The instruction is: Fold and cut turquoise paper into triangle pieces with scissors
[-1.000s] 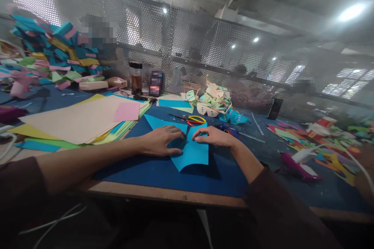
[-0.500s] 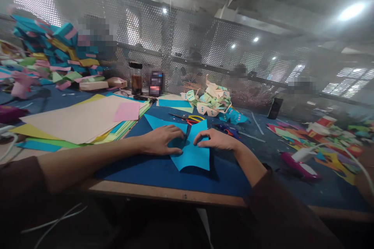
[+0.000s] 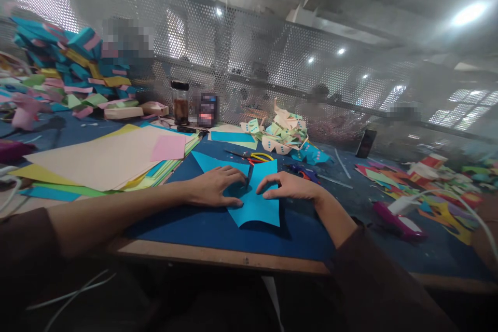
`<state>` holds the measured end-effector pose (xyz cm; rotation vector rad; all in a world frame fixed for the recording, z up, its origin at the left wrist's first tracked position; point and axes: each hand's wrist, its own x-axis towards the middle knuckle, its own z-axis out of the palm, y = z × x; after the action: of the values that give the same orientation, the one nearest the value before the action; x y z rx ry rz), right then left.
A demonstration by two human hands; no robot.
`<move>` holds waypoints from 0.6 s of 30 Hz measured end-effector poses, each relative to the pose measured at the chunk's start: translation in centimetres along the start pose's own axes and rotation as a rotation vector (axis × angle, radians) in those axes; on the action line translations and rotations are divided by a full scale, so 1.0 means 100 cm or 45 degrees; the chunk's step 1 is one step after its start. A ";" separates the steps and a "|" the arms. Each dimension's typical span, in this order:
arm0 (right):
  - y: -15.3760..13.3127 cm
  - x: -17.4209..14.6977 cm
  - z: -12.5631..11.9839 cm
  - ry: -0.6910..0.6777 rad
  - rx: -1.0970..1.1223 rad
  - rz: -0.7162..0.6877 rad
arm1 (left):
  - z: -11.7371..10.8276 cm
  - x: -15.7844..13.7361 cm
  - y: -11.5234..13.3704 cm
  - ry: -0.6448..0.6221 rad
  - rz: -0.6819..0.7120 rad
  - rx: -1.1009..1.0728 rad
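Note:
A bright blue sheet of paper (image 3: 254, 212) with a slit or gap at its far edge lies on the dark blue table mat (image 3: 187, 225). Its near edge curls up a little. My left hand (image 3: 218, 187) rests on the paper's left part, fingers and thumb apart. On the right part lies my right hand (image 3: 286, 185), fingers curved with the tips on the paper and the thumb apart from them. Scissors with yellow and red handles (image 3: 262, 157) lie just beyond the sheet. A dark blue glue gun (image 3: 305, 172) is behind my right hand.
Stacked coloured paper (image 3: 97, 161) lies at left, before a heap of blue and pink paper pieces (image 3: 78, 62). A lidded jar (image 3: 180, 104) and a phone (image 3: 207, 109) stand at the back near folded paper shapes (image 3: 286, 132). A magenta device (image 3: 399, 222) and scraps lie right.
Almost nothing differs. Both hands stay on the blue paper in nearly the same pose, and the view has shifted very slightly.

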<state>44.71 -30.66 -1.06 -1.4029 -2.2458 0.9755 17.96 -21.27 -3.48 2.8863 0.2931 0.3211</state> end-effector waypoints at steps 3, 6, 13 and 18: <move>0.001 0.001 0.000 -0.028 0.019 -0.005 | 0.000 0.001 0.000 -0.011 -0.011 0.006; 0.000 0.000 0.000 -0.039 0.028 0.011 | 0.000 0.001 0.000 -0.012 -0.012 0.007; 0.000 -0.002 0.000 -0.052 0.021 0.024 | 0.000 0.000 -0.001 -0.030 -0.019 -0.005; -0.005 -0.003 0.000 -0.040 0.037 0.036 | -0.001 -0.002 0.000 -0.053 -0.043 -0.025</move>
<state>44.55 -31.07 -0.71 -1.4204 -2.2305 1.0424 17.77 -21.30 -3.45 2.8611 0.3296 0.2558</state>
